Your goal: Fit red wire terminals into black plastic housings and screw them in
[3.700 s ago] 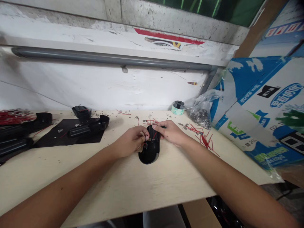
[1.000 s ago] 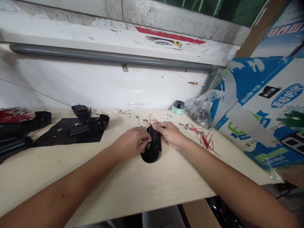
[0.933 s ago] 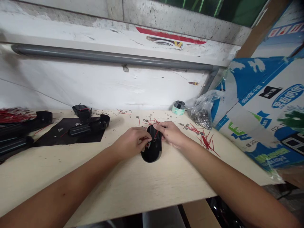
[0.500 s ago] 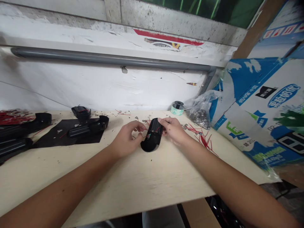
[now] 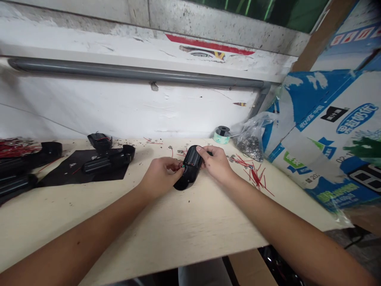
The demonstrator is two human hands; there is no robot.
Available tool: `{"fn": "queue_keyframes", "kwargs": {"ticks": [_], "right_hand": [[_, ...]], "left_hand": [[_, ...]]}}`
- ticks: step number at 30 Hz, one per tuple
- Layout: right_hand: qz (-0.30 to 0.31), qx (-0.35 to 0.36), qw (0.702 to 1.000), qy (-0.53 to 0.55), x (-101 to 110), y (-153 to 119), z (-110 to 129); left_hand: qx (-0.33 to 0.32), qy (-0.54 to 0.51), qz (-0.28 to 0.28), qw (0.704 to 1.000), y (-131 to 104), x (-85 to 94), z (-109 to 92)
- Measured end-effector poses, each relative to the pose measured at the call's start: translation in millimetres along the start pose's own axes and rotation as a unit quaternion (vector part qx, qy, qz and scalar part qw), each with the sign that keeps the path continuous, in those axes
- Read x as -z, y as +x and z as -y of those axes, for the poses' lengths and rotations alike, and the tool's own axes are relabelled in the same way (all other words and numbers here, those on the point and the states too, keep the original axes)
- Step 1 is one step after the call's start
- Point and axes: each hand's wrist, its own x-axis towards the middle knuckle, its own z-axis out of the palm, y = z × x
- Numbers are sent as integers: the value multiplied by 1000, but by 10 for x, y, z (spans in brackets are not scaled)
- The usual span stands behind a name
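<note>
A black plastic housing with a ribbed upper half and a hollow, rounded lower end is held tilted just above the table. My right hand grips its upper right edge, thumb on the front and the other fingers behind. At its left edge, the thumb and fingers of my left hand are pinched together on what looks like a thin red wire. A tiny teal part shows beside the left thumb tip. The left fingers partly hide the wire and the middle of the housing.
More black housings lie left on a black sheet, beside a pile of red wires. Loose red wires, a bag of metal bits and a tape roll are right. A printed carton borders the table.
My left hand has moved in against the housing, its thumb and fingers closing together at the edge. The housing has tilted slightly in my right hand, which keeps its grip.
</note>
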Motion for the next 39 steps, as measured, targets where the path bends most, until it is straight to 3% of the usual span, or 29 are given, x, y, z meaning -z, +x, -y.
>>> {"fn": "queue_keyframes", "kwargs": {"ticks": [11, 18, 21, 23, 26, 29, 33, 39], "right_hand": [[1, 1, 1000, 10, -16, -11, 0], [15, 11, 998, 58, 16, 86, -186], [17, 17, 997, 70, 32, 126, -223], [24, 18, 996, 87, 38, 129, -207], [43, 9, 992, 122, 39, 98, -145], [73, -9, 987, 143, 31, 53, -89], [104, -18, 983, 148, 17, 20, -74], [137, -19, 978, 154, 14, -1, -71]], "left_hand": [[-95, 107, 3, 990, -2, 31, 16], [-198, 243, 51, 948, 1, 104, 1], [-194, 213, 48, 956, -2, 116, -11], [-172, 133, 49, 975, 1, 125, -17], [-73, -64, 49, 994, 23, 147, -11], [57, -239, 93, 965, 68, 179, 17], [128, -277, 198, 932, 110, 219, 40], [151, -299, 268, 904, 89, 233, -11]]}}
